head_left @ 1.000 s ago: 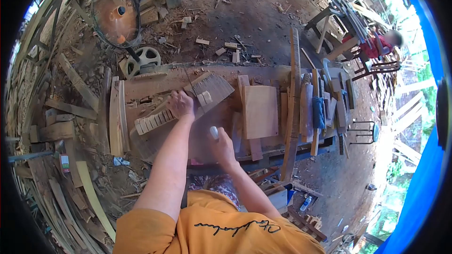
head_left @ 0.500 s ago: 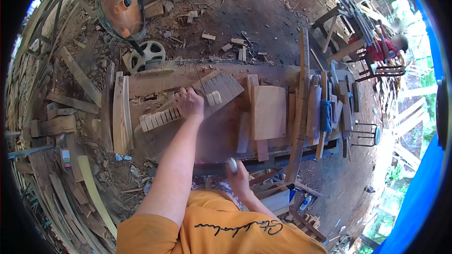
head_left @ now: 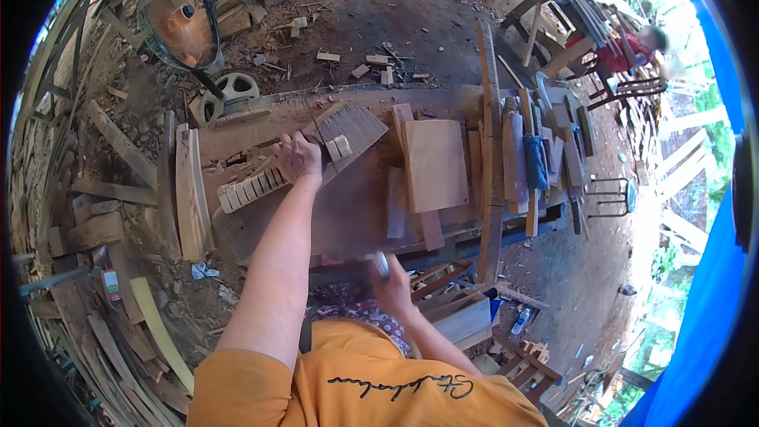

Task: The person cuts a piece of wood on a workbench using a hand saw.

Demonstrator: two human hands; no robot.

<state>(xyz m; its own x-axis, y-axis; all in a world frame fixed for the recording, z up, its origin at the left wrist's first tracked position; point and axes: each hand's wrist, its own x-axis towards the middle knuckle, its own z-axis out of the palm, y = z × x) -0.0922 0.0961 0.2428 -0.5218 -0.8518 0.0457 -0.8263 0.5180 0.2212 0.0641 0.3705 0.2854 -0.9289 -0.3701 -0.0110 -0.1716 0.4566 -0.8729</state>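
Note:
My left hand (head_left: 300, 160) is closed, knuckles up, over a row of small wooden blocks (head_left: 254, 190) set along a grey-brown plank (head_left: 357, 130). A dark, thin piece shows beside the fingers; I cannot tell what they grip. Just right of this hand, a pair of pale blocks (head_left: 338, 148) lies on the plank. My right hand (head_left: 394, 289) is low at the bench's near edge, closed around a pale, round-edged object (head_left: 382, 264), smeared by motion. Under the plank is the brown wooden workbench (head_left: 348, 198).
A wide board (head_left: 437, 164) and many timber pieces lie on the bench's right side, with a long upright-looking plank (head_left: 489, 150) across it. A fan (head_left: 183, 28) stands at the back left. A person in red (head_left: 624, 55) sits at the far right. Offcuts litter the floor.
The whole view has shifted, so the bench appears farther left and higher. My left hand stays over the blocks; my right hand stays low with the pale object.

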